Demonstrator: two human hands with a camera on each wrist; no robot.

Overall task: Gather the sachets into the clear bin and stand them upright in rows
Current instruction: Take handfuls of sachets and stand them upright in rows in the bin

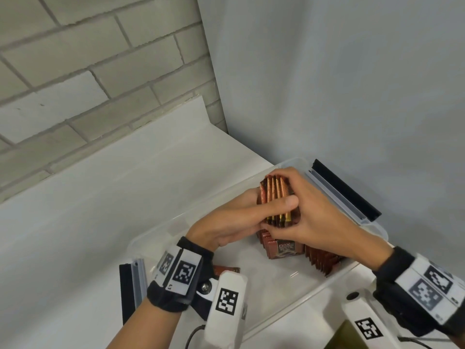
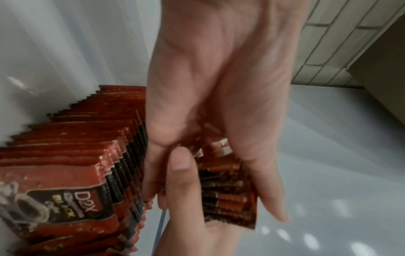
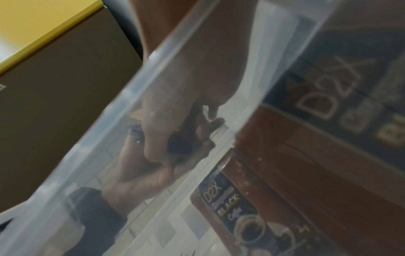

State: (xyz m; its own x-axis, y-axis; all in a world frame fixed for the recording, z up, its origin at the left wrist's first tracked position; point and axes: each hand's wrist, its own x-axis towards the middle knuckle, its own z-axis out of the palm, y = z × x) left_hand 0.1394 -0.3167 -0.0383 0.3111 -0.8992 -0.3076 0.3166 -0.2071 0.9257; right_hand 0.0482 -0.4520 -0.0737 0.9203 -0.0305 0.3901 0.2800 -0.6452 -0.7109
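Sachets of red-brown foil with serrated ends, black panels and "D2X BLACK Coffee" print fill part of the clear plastic bin point(image 1: 334, 283), which sits on the white counter point(image 1: 100, 222). I grip a bundle of these sachets point(image 1: 276, 200) edge-up above the bin: my left hand point(image 1: 234, 220) wraps it from the left with the thumb across the top edges, and my right hand point(image 1: 317, 212) curls round it from the right. Below, upright rows of sachets point(image 2: 72, 155) stand packed together inside the bin. 1 loose sachet point(image 1: 226, 269) lies flat near my left wrist, seemingly inside the bin.
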